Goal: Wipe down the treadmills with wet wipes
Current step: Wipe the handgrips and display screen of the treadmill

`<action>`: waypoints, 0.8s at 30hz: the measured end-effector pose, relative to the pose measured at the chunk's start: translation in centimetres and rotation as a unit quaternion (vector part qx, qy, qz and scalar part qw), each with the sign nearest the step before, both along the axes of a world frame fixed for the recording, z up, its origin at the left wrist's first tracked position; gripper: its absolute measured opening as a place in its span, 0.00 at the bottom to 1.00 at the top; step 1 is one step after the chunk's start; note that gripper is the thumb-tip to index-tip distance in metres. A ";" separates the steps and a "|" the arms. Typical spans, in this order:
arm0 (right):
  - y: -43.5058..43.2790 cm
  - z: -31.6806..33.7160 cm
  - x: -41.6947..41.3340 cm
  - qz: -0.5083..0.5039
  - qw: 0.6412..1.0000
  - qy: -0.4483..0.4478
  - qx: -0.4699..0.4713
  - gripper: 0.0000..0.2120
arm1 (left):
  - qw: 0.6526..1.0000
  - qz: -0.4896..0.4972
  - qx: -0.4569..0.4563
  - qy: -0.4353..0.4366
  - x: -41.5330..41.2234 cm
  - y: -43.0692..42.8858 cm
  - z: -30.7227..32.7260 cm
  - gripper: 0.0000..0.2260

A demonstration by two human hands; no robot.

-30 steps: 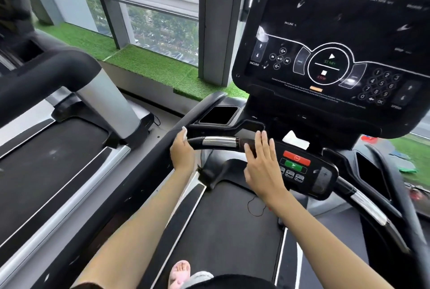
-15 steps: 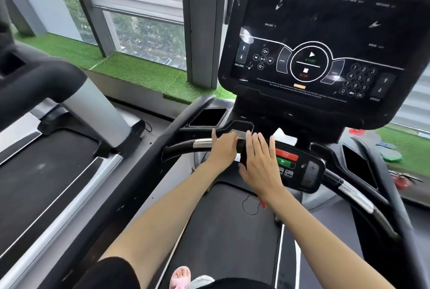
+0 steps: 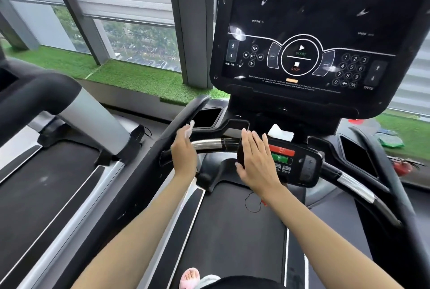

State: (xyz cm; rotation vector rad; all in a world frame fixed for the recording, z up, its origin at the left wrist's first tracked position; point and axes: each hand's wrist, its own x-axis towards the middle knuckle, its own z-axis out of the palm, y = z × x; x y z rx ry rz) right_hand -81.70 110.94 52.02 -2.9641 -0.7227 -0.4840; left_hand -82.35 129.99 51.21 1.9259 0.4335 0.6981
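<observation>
Subject stands on a treadmill (image 3: 232, 230) facing its console (image 3: 302, 44), a dark panel marked "Fitness" with START and STOP at centre, INCLINE keys at its left and a number pad and SPEED keys at its right. The left hand (image 3: 183, 151) is over the left end of the front handlebar (image 3: 207, 144), just left of the bar's chrome section. Its fingers lie straight and together, pointing away from the body, not curled round the bar. A white wet wipe (image 3: 190, 127) protrudes past the fingertips, beside the left cup-holder recess (image 3: 207, 117). The thumb is hidden, so it cannot be told whether it pins the wipe. The right hand (image 3: 256, 160) is flat, fingers straight and side by side, resting on the left end of the handlebar control pod (image 3: 302, 165) and holding nothing. Just right of that hand, the pod's red button (image 3: 281, 150) sits above its green button (image 3: 281, 158). A second white item (image 3: 280, 132), either tissue or wipe, sits behind the pod beneath the console. A thin black cord loop (image 3: 252, 202) lies on the belt below the right wrist. One foot in a pink slipper (image 3: 189, 276) shows at the bottom edge. A neighbouring treadmill (image 3: 46, 184) stands to the left. A strip of artificial grass (image 3: 130, 77) runs along the window (image 3: 139, 42) beyond both machines.
</observation>
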 end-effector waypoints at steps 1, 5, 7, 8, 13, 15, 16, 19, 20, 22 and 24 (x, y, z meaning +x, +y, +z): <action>0.0 0.1 -0.1 -0.002 1.000 0.008 0.004 0.44 | 0.999 -0.033 0.028 0.016 1.2 -0.5 0.2 0.15; -0.3 0.1 0.1 0.001 1.000 0.006 -0.002 0.45 | 0.963 -0.173 0.195 0.070 3.2 -5.2 -2.5 0.16; -0.4 0.0 0.1 0.004 1.000 0.006 0.006 0.44 | 0.949 -0.179 0.260 0.019 2.0 -7.5 -4.4 0.19; -0.4 0.0 0.1 0.003 1.000 0.006 0.012 0.43 | 0.947 -0.172 0.272 -0.012 1.1 -8.1 -4.9 0.23; -0.5 -0.3 0.0 0.007 1.000 0.003 0.017 0.41 | 0.886 -0.217 0.399 -0.094 -0.1 -4.4 -7.0 0.31; -0.4 -0.3 -0.1 0.006 1.000 -0.003 0.014 0.39 | 0.850 -0.245 0.455 -0.108 -0.4 -3.0 -7.0 0.25; -0.4 -0.4 -0.1 0.003 1.000 -0.006 0.011 0.38 | 0.833 -0.258 0.478 -0.107 -1.1 -2.6 -6.9 0.22; -0.1 -0.5 -0.2 -0.004 1.000 -0.008 0.004 0.39 | 0.868 -0.288 0.388 0.114 -3.5 -2.9 -7.0 0.20; 0.0 -0.6 -0.2 -0.003 1.000 -0.011 0.001 0.40 | 0.905 -0.247 0.276 0.208 -3.7 -3.3 -7.0 0.17; -0.1 -0.6 -0.1 -0.002 1.000 -0.019 -0.003 0.40 | 0.941 -0.119 -0.106 0.298 -2.6 -4.4 -6.4 0.12; -0.2 -0.5 -0.1 -0.003 1.000 -0.021 -0.005 0.40 | 0.835 -0.052 -0.468 0.283 -1.2 -6.0 -4.0 0.11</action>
